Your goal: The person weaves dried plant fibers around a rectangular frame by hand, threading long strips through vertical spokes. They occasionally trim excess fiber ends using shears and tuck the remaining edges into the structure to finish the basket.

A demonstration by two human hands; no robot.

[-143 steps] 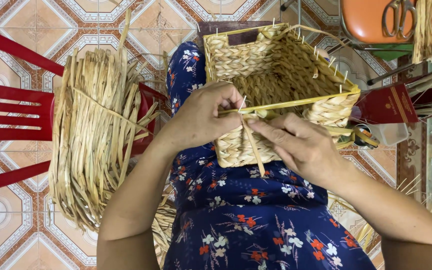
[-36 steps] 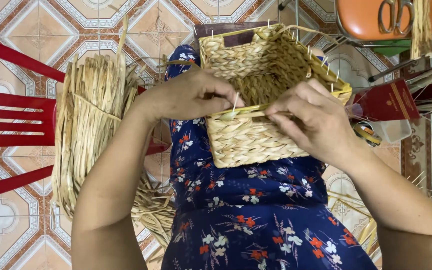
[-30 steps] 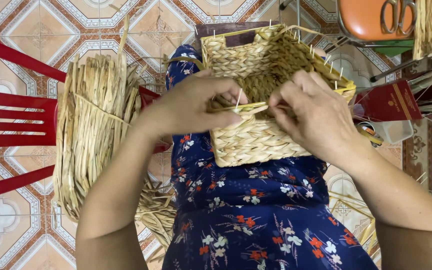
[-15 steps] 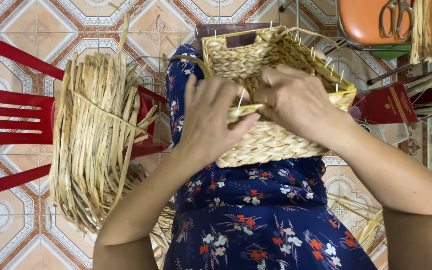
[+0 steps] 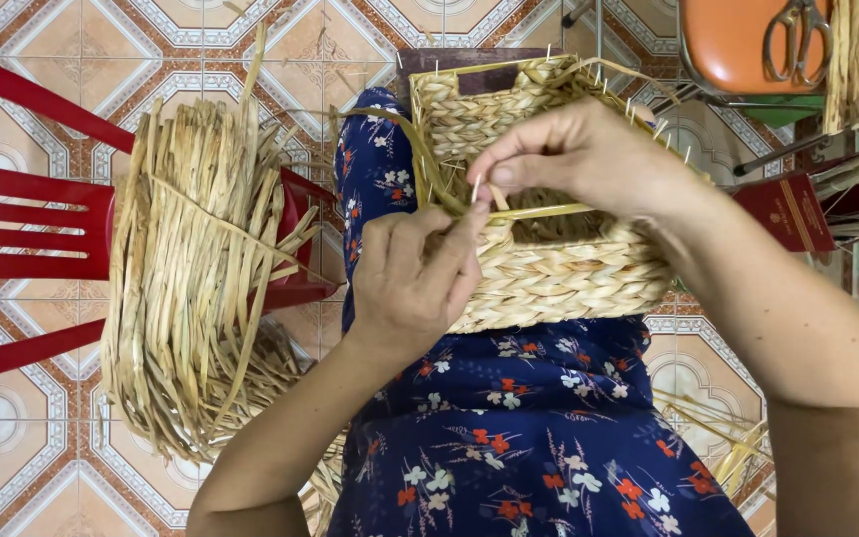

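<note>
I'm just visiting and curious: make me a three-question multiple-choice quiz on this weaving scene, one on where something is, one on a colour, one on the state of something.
1. Where does the bundle of dried straw lie?
A. on the red chair
B. inside the basket
C. on the orange stool

2. What colour is the stool seat under the scissors?
A. blue
B. orange
C. white

3. What is the right hand doing?
A. resting flat on the lap
B. pinching a strand at the basket rim
C. holding the scissors

Answers: 1 A, the bundle rests across the red chair. 2 B, the stool seat is orange. 3 B, its fingertips pinch a strand over the woven basket, beside the left hand.
</note>
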